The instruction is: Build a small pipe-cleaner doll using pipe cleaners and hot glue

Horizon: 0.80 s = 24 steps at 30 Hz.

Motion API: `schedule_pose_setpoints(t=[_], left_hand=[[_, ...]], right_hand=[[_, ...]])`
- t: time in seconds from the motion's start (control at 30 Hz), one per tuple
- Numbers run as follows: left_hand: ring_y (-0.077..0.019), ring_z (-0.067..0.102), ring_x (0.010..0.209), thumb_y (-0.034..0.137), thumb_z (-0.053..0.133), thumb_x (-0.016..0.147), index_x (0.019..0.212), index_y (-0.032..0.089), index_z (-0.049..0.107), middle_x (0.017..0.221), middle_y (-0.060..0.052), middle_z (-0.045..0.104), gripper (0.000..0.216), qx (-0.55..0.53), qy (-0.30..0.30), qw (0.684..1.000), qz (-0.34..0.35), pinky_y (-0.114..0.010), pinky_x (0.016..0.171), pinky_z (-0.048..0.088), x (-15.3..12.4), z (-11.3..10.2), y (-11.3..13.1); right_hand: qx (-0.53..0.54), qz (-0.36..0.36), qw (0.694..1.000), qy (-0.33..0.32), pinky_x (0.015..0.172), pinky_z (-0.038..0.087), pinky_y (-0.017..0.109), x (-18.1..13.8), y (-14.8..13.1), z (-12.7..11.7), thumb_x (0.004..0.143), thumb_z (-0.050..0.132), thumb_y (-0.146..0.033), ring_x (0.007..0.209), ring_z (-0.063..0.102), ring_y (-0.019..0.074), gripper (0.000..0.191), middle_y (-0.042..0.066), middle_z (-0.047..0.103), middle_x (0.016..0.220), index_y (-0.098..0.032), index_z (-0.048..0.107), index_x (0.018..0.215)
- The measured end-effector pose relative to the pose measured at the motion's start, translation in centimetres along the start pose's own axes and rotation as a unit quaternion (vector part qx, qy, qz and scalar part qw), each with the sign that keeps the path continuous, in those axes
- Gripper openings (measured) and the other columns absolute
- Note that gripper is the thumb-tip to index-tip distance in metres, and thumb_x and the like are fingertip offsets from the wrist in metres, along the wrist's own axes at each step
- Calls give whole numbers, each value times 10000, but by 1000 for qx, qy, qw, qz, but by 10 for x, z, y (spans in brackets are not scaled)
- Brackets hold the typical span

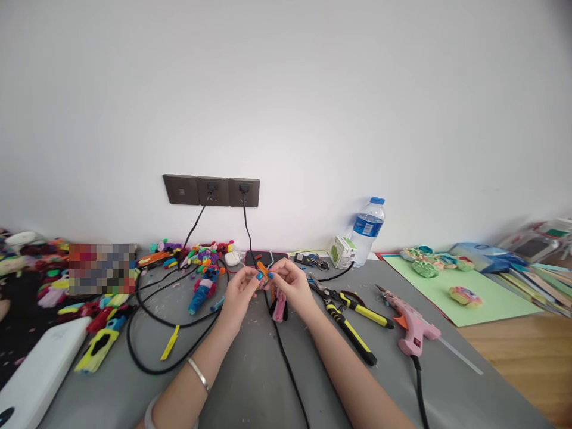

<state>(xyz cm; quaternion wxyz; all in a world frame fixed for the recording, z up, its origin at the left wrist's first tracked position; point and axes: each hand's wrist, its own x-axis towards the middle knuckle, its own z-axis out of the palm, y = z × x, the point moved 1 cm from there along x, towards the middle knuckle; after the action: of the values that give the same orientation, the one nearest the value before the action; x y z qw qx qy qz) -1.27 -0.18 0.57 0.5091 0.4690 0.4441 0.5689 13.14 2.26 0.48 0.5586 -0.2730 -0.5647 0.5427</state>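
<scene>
My left hand [240, 293] and my right hand [292, 287] meet over the middle of the table. Thumbs and fingers of both pinch a small orange pipe cleaner piece [262, 269] between them. Just below my right hand is a pink fuzzy pipe cleaner figure [280, 307] with a dark part; whether it is attached to the orange piece or lies on the table I cannot tell. A phone with a red edge [252, 258] lies behind the hands, partly hidden by them.
Pliers with yellow-black handles [348, 330] and a pink glue gun [413, 328] lie right. Behind stand a water bottle [369, 229] and a small box [342, 252]. Left are a coiled black cable [129, 339], a blue pipe cleaner figure [203, 292] and a white power bank [47, 369].
</scene>
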Motion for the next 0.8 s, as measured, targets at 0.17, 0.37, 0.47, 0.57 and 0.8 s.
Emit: schedule_pose_setpoints(t=[0.17, 0.37, 0.47, 0.57, 0.8], left_hand=[[-180, 637, 751, 404, 757, 659, 888, 167, 736, 855, -78, 721, 330, -33, 6, 998, -48, -228, 570, 422, 0, 1, -3], [-156, 624, 711, 364, 812, 593, 849, 159, 770, 815, -83, 732, 331, -100, 29, 990, -99, -220, 567, 395, -1, 3, -4], [-144, 613, 681, 363, 827, 569, 846, 155, 774, 789, -79, 728, 351, -138, 40, 983, -111, -221, 566, 386, -1, 3, -2], [-127, 590, 655, 370, 827, 573, 841, 149, 775, 761, -68, 721, 351, -148, 40, 983, -102, -220, 572, 383, 0, 3, -2], [-138, 608, 672, 354, 825, 574, 849, 141, 759, 810, -74, 723, 354, -140, 62, 983, -103, -228, 580, 394, 0, 3, -6]], right_hand=[[-69, -60, 996, 23, 556, 488, 244, 0, 0, -1, 792, 718, -348, 587, 574, 124, 168, -5, 607, 696, -197, 649, 770], [-120, -121, 985, 22, 602, 510, 275, -1, -7, 1, 816, 677, -279, 733, 593, 167, 73, 43, 616, 824, -216, 710, 798], [-146, -128, 981, 11, 633, 524, 294, -3, -10, 3, 826, 656, -255, 806, 609, 192, 79, 63, 643, 862, -227, 730, 827], [-173, -137, 975, 7, 642, 522, 299, -3, -11, 4, 838, 624, -222, 833, 618, 201, 110, 68, 660, 866, -233, 733, 844], [-208, -141, 968, 13, 624, 497, 286, -4, -10, 3, 827, 626, -209, 767, 605, 185, 72, 52, 640, 837, -223, 694, 810]])
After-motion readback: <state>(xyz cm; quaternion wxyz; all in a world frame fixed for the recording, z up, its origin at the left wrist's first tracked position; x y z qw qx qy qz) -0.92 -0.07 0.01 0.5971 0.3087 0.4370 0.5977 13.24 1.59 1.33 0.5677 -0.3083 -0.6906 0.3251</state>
